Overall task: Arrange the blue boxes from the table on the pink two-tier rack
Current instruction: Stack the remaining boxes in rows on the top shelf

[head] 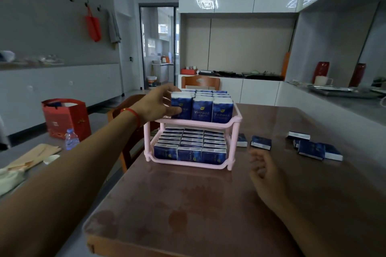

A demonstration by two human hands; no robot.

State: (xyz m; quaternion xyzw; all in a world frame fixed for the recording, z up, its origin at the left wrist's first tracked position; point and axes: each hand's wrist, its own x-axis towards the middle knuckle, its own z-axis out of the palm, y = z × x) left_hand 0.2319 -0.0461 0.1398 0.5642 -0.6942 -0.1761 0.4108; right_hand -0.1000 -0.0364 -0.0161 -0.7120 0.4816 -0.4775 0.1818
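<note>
our left hand [158,103] has its grip around the front-left blue box [181,108] on the top tier of the pink rack [234,123], mid-desk [188,204]. our right hand [269,175] hovers loosely curled, holding nothing. loose boxes [311,149] lie toward the right edge.

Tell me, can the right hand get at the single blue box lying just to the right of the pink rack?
Probably yes. The right hand hovers empty, just short of the blue box, and only bare table lies between them.
</note>
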